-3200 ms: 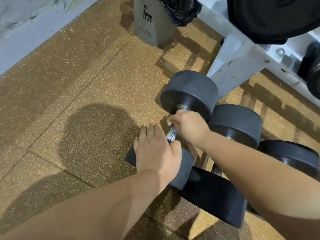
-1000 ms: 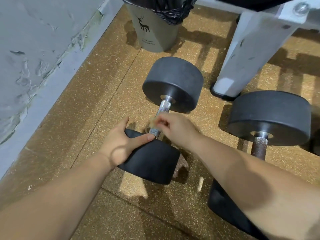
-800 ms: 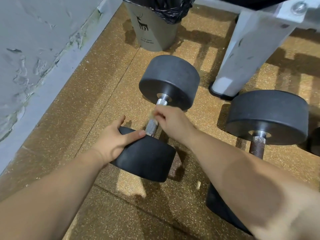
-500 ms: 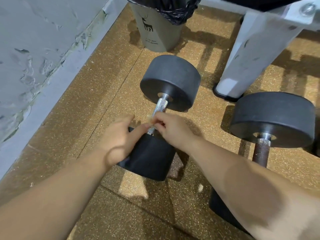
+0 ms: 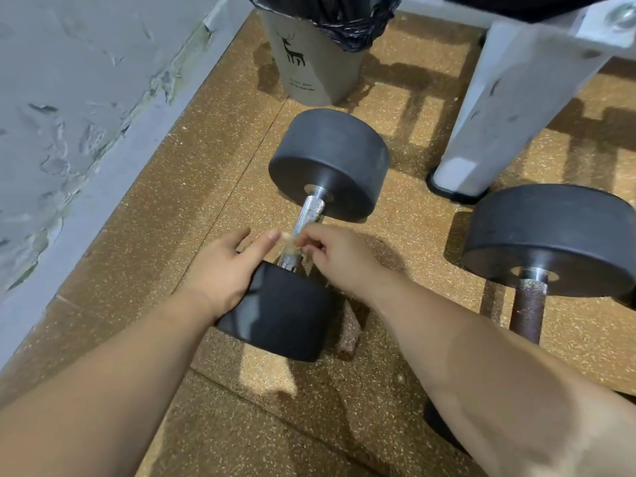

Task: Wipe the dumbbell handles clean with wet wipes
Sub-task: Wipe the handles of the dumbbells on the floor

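A black dumbbell (image 5: 328, 163) lies on the speckled floor, its knurled silver handle (image 5: 309, 215) running toward me. My right hand (image 5: 332, 254) pinches a small soiled wet wipe (image 5: 290, 244) against the lower part of that handle. My left hand (image 5: 223, 270) rests on the dumbbell's near weight (image 5: 285, 315), fingers straight, thumb reaching toward the wipe. To the right lies a second dumbbell (image 5: 554, 239) with a rusty brown handle (image 5: 528, 308).
A grey bin (image 5: 309, 67) with a black bag stands beyond the dumbbell. A white rack leg (image 5: 481, 132) stands at the right rear. A grey wall (image 5: 69, 115) and its skirting run along the left.
My right hand has slid the wipe back and forth along the silver handle and now sits near its lower end. My left hand stays on the near weight. The view shifted slightly.
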A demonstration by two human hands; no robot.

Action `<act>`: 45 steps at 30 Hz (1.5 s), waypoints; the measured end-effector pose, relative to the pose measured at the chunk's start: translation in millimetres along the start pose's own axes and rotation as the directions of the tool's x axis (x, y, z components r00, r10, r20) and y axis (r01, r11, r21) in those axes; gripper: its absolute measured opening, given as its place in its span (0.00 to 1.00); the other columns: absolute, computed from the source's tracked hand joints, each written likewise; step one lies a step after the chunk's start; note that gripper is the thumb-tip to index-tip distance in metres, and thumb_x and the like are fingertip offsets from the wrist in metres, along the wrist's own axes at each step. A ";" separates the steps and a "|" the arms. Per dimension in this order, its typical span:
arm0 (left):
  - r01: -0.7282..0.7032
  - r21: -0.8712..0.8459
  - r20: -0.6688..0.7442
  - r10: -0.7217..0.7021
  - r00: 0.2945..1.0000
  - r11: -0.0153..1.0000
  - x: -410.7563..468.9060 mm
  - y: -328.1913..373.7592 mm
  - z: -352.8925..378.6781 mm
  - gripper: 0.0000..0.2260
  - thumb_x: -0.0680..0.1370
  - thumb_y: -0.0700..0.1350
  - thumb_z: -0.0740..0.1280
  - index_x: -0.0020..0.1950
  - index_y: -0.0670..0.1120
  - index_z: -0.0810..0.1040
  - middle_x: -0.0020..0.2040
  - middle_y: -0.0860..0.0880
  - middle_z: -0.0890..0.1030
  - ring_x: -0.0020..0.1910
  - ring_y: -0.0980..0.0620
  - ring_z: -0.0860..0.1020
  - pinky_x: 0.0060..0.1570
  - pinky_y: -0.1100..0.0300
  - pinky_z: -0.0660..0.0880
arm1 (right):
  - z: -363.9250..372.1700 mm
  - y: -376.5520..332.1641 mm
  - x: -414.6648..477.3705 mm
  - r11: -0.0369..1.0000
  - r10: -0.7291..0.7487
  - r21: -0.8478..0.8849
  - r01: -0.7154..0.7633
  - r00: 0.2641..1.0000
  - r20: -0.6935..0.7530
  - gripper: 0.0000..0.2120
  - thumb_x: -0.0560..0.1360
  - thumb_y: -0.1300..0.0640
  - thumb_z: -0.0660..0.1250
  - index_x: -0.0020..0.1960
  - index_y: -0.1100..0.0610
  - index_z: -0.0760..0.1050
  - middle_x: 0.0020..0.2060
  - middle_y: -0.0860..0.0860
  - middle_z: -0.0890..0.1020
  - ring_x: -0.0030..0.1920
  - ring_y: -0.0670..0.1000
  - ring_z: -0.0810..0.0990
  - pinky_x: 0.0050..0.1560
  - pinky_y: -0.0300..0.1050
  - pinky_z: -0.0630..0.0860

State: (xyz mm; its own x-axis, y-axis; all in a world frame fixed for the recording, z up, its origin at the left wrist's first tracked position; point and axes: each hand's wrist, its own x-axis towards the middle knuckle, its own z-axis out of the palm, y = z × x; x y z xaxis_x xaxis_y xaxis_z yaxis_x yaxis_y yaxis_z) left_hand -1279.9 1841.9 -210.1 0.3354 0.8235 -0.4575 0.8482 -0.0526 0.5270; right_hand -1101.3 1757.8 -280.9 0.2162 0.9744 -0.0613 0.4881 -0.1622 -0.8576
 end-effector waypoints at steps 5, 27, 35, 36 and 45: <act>0.042 -0.102 0.003 -0.042 0.999 0.994 4.4 -8.2 -9.7 0.40 0.75 0.76 0.55 0.74 0.50 0.74 0.74 0.47 0.73 0.73 0.44 0.70 0.74 0.47 0.63 | 5.0 -1.4 32.5 0.966 0.245 0.011 -0.257 0.907 -0.343 0.06 0.80 0.60 0.60 0.45 0.52 0.72 0.39 0.51 0.78 0.39 0.53 0.76 0.39 0.48 0.74; 0.027 -0.063 -0.093 -0.033 0.995 0.998 -35.4 22.9 28.9 0.44 0.73 0.79 0.50 0.77 0.49 0.68 0.77 0.46 0.69 0.76 0.44 0.65 0.74 0.47 0.61 | -30.0 -9.7 23.0 0.892 0.104 -0.435 -0.123 0.992 -0.067 0.10 0.80 0.53 0.61 0.55 0.51 0.81 0.53 0.52 0.83 0.54 0.56 0.79 0.55 0.49 0.76; -0.001 -0.102 -0.072 -0.006 0.997 0.995 -46.0 10.1 31.6 0.39 0.70 0.75 0.52 0.72 0.54 0.74 0.71 0.50 0.74 0.70 0.47 0.70 0.69 0.47 0.66 | -37.3 -3.6 -25.4 0.904 -0.090 -0.407 0.132 0.989 0.119 0.07 0.77 0.55 0.68 0.49 0.51 0.85 0.45 0.47 0.86 0.47 0.52 0.83 0.50 0.47 0.78; -0.015 -0.097 -0.020 0.014 1.000 0.995 -50.9 10.9 35.6 0.41 0.70 0.75 0.52 0.75 0.53 0.71 0.74 0.50 0.72 0.72 0.47 0.69 0.69 0.49 0.65 | -39.8 -1.6 -25.8 0.877 -0.115 -0.450 0.165 0.984 0.137 0.06 0.76 0.56 0.68 0.48 0.52 0.85 0.44 0.48 0.86 0.47 0.53 0.82 0.49 0.49 0.78; -0.231 0.237 0.082 0.217 0.973 0.944 -77.2 26.0 60.2 0.42 0.69 0.74 0.51 0.81 0.57 0.55 0.79 0.50 0.61 0.75 0.42 0.61 0.72 0.42 0.63 | -60.9 -4.0 -13.3 0.779 0.049 -0.627 -0.001 0.997 0.059 0.09 0.78 0.59 0.62 0.42 0.54 0.79 0.44 0.53 0.79 0.45 0.58 0.79 0.42 0.50 0.73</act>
State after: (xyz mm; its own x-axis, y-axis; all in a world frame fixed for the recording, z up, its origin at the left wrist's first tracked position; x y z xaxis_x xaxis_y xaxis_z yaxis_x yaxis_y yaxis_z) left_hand -1259.1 1742.9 -204.2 0.5443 0.7431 -0.3892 0.8201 -0.3739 0.4331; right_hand -1054.6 1735.9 -245.6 0.1896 0.9728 -0.1334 0.9103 -0.2250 -0.3474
